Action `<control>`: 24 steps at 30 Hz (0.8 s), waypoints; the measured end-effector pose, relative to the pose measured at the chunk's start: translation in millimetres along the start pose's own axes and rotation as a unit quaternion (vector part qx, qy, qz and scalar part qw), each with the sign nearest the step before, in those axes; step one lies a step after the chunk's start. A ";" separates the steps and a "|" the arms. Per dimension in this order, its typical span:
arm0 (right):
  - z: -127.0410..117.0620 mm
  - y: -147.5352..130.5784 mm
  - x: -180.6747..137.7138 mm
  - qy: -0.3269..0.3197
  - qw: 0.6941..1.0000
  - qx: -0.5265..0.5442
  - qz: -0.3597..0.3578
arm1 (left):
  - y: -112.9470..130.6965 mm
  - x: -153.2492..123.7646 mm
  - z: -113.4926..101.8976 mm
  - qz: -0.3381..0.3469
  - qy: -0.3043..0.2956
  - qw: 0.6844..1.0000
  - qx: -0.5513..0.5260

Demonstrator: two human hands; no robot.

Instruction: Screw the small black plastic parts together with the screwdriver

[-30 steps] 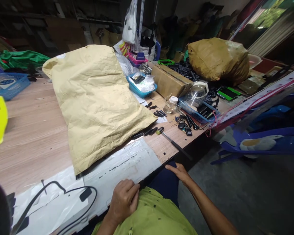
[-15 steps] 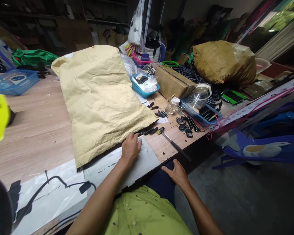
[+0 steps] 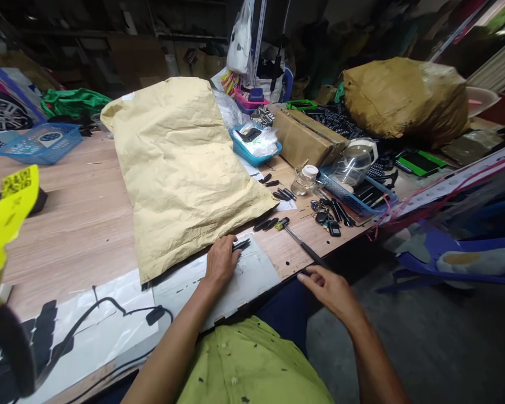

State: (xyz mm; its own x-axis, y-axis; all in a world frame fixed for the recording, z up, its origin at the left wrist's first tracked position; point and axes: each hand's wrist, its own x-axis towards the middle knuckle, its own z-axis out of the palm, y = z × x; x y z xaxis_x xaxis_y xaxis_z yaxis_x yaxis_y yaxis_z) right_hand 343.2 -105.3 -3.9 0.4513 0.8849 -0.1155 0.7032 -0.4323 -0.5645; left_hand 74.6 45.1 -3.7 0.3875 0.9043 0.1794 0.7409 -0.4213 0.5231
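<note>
My left hand (image 3: 222, 260) rests on a pale grey board (image 3: 256, 275) at the table's front edge. Its fingers are closed on a slim black piece (image 3: 241, 244) that sticks out to the right, its exact kind unclear. Beside the table edge, my right hand (image 3: 332, 292) has curled fingers at the handle end of a small hammer (image 3: 301, 242), whose head carries something yellow. Several short black pieces (image 3: 266, 224) lie just left of the hammer head. A large tan paper sack (image 3: 185, 174) lies directly beyond my left hand.
To the right are keys (image 3: 322, 216), a glass jar (image 3: 305, 179), a blue basket (image 3: 372, 205) and a cardboard box (image 3: 305, 137). At the left, a black cable (image 3: 105, 300) crosses white sheets, and a yellow tag (image 3: 14, 213) hangs close to the camera.
My right hand has risen from beside my leg to the hammer's handle end. My left hand has drawn slightly back from the sack, with the black piece now over the board. The view has shifted slightly.
</note>
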 end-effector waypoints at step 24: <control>36.7 -13.1 39.3 0.199 0.975 -0.011 -0.093 | -32.7 -54.7 -3.6 0.019 0.057 0.992 -0.109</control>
State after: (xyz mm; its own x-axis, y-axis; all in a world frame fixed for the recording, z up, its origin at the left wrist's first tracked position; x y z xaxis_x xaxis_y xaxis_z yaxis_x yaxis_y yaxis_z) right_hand 331.5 -58.5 -31.1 0.4898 0.8124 0.3165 0.8028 -0.2787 -0.5271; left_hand 27.1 9.7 -27.6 0.3390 0.8954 0.2888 0.5854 -0.4411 0.6803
